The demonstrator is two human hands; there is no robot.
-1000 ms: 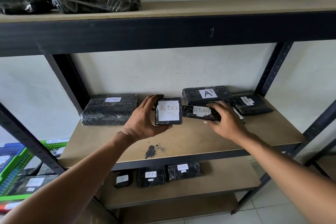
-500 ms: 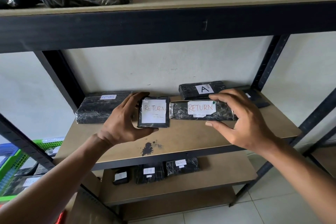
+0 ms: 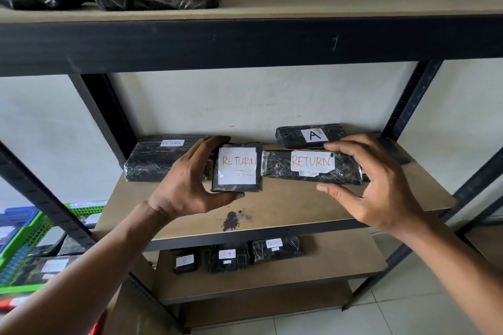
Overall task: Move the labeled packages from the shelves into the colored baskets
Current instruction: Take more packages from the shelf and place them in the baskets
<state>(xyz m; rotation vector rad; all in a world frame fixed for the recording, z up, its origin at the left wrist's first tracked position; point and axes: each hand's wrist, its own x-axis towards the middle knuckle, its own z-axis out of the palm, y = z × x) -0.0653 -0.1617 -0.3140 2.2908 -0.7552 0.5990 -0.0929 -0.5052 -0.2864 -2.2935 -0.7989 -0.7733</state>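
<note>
Both hands grip RETURN packages: left hand (image 3: 187,185) the square package (image 3: 237,167), right hand (image 3: 381,185) the long package (image 3: 310,167). Next, probably carrying both to the green basket (image 3: 30,239).

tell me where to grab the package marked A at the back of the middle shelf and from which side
Take the package marked A across its short width, near its left end, coming from above and the front. It lies flat against the wall, a long narrow block, so back access is shut off. The right hand and its long RETURN package cover its front right.
</note>
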